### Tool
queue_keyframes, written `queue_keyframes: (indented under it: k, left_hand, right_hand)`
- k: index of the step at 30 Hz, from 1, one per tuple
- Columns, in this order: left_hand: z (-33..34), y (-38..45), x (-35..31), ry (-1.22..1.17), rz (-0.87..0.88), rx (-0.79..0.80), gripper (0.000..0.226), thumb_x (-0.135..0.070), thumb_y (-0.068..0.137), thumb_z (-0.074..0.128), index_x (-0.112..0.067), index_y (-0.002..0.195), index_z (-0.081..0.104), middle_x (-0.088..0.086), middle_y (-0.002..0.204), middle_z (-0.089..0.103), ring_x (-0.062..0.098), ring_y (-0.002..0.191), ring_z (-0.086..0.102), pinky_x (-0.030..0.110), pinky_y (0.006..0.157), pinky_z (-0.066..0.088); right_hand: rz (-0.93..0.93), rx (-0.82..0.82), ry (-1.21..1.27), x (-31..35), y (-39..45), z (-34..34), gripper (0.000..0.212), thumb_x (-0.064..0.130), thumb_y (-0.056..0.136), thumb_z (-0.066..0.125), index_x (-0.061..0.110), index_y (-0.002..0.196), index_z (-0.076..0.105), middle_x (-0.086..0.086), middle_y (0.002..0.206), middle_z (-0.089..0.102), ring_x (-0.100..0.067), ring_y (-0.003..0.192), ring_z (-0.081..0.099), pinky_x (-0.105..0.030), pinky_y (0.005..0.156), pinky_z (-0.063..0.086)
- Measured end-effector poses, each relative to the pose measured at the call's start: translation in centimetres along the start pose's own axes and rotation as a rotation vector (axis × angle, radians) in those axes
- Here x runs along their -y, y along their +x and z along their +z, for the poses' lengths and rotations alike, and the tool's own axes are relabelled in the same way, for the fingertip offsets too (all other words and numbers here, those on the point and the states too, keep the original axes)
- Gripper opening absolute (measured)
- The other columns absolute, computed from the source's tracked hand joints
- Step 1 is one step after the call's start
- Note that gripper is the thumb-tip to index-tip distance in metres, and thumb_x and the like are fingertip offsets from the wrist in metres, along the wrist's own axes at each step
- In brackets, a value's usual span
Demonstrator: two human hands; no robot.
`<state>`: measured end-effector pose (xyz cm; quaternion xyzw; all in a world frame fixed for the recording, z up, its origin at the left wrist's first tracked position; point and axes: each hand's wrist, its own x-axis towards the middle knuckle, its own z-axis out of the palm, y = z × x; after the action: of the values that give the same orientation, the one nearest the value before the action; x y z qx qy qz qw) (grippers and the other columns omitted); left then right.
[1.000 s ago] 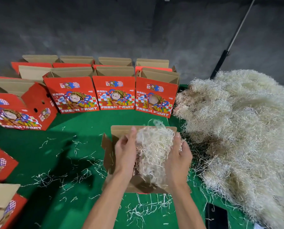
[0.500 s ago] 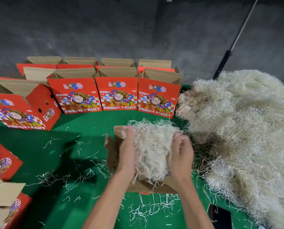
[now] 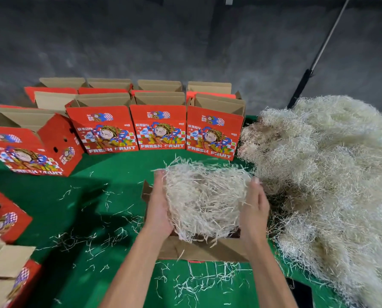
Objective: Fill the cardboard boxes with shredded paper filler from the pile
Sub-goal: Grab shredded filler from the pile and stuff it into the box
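An open cardboard box point(image 3: 207, 250) stands on the green table right in front of me, its brown flaps spread. Over its opening I carry a wide clump of pale shredded paper point(image 3: 204, 196) between my two palms. My left hand point(image 3: 158, 205) presses the clump's left side with fingers stretched along it. On the clump's right side my right hand point(image 3: 254, 207) presses with straight fingers, slightly blurred. The clump hides the inside of the box. The big pile of shredded paper point(image 3: 330, 174) fills the table's right side, just beside the box.
Two rows of open red "FRESH FRUIT" boxes point(image 3: 160, 127) line the far edge, and one more point(image 3: 30, 147) stands at the far left. Other red boxes point(image 3: 5, 214) sit at the near left. Loose paper strands point(image 3: 85, 238) litter the green cloth. A dark phone point(image 3: 301, 294) lies at the near right.
My hands have drawn apart and the clump between them has spread wider and flatter over the box. The view has shifted slightly.
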<state>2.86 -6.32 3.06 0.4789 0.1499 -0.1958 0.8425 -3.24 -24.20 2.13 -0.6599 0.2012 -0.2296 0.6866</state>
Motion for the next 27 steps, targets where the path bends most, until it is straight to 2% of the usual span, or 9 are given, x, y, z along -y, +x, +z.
queue_keyframes:
  k: [3, 6, 11, 14, 15, 16, 19, 23, 27]
  left_hand:
    - [1.7, -0.6, 1.7, 0.053, -0.003, 0.110, 0.064, -0.083, 0.065, 0.066, -0.042, 0.115, 0.072, 0.003, 0.137, 0.061, 0.018, 0.122, 0.060, 0.045, 0.098, 0.049]
    - [3.5, -0.3, 4.0, 0.372, 0.090, -0.092, 0.042, -0.071, 0.079, 0.061, -0.056, 0.119, 0.060, -0.006, 0.156, 0.034, 0.010, 0.128, 0.040, 0.042, 0.109, 0.030]
    - [2.3, 0.3, 2.8, 0.169, 0.067, -0.271, 0.082, -0.071, 0.066, 0.076, -0.021, 0.127, 0.051, 0.001, 0.120, 0.060, 0.014, 0.101, 0.061, 0.040, 0.098, 0.043]
    - [-1.4, 1.5, -0.1, 0.015, 0.131, -0.296, 0.077, -0.062, 0.064, 0.082, -0.013, 0.120, 0.061, 0.013, 0.126, 0.064, 0.025, 0.109, 0.060, 0.044, 0.095, 0.046]
    - [-2.1, 1.7, -0.2, 0.006, 0.143, -0.285, 0.088, -0.064, 0.062, 0.083, -0.014, 0.129, 0.056, 0.008, 0.134, 0.060, 0.026, 0.119, 0.057, 0.046, 0.103, 0.043]
    - [-2.2, 1.5, -0.1, 0.034, 0.144, -0.279, 0.096, -0.069, 0.061, 0.081, -0.019, 0.136, 0.049, 0.001, 0.141, 0.054, 0.024, 0.126, 0.052, 0.046, 0.109, 0.038]
    - [-1.3, 1.2, 1.3, 0.121, 0.106, -0.197, 0.088, -0.081, 0.065, 0.069, -0.031, 0.134, 0.048, -0.012, 0.118, 0.053, 0.014, 0.111, 0.052, 0.043, 0.098, 0.044]
    - [-0.6, 1.6, 2.6, 0.056, 0.086, -0.069, 0.069, -0.064, 0.083, 0.064, -0.027, 0.139, 0.050, -0.011, 0.129, 0.065, 0.008, 0.123, 0.057, 0.041, 0.106, 0.045]
    - [1.0, 0.4, 4.1, 0.195, 0.106, 0.015, 0.093, -0.085, 0.068, 0.063, -0.042, 0.146, 0.037, -0.036, 0.139, 0.038, 0.001, 0.141, 0.025, 0.035, 0.113, 0.026]
  right_hand:
    - [0.074, 0.207, -0.123, -1.1, -1.0, 2.3, 0.080, 0.088, 0.080, 0.040, 0.040, 0.144, 0.037, 0.029, 0.119, 0.052, 0.007, 0.103, 0.051, -0.024, 0.093, 0.041]
    - [-0.105, 0.148, -0.281, -2.0, -2.0, 4.1, 0.047, 0.081, 0.082, 0.049, 0.037, 0.098, 0.054, 0.020, 0.078, 0.060, 0.004, 0.061, 0.048, -0.014, 0.059, 0.043]
    - [-0.197, 0.083, -0.216, -1.9, -1.0, 2.3, 0.034, 0.059, 0.097, 0.050, 0.028, 0.090, 0.062, 0.009, 0.064, 0.061, -0.003, 0.049, 0.046, -0.017, 0.045, 0.040]
    - [-0.076, -0.058, -0.031, -1.2, 0.6, -1.3, 0.042, 0.063, 0.088, 0.054, 0.026, 0.106, 0.064, 0.002, 0.087, 0.073, -0.003, 0.056, 0.044, -0.013, 0.055, 0.047]
    - [-0.054, -0.061, 0.007, -0.7, 0.7, -2.0, 0.045, 0.060, 0.089, 0.054, 0.025, 0.116, 0.063, -0.005, 0.104, 0.071, -0.018, 0.105, 0.041, -0.011, 0.064, 0.051]
    - [-0.048, -0.055, 0.030, -0.2, 0.8, -2.1, 0.039, 0.055, 0.093, 0.053, 0.030, 0.122, 0.062, -0.003, 0.112, 0.067, -0.033, 0.104, 0.061, -0.015, 0.077, 0.055]
    - [-0.010, 0.083, 0.064, 1.2, -0.1, -0.9, 0.020, 0.067, 0.096, 0.039, 0.068, 0.104, 0.057, 0.041, 0.107, 0.062, -0.022, 0.125, 0.052, -0.050, 0.101, 0.045]
    - [0.035, 0.277, 0.091, 0.7, -0.7, 0.0, 0.040, 0.066, 0.095, 0.041, 0.036, 0.105, 0.065, 0.022, 0.086, 0.066, 0.001, 0.078, 0.061, -0.023, 0.074, 0.045]
    - [-0.221, 0.389, -0.127, 0.0, -1.7, 1.6, 0.031, 0.017, 0.099, 0.059, 0.037, 0.121, 0.066, 0.022, 0.125, 0.064, 0.005, 0.114, 0.059, -0.013, 0.090, 0.048]
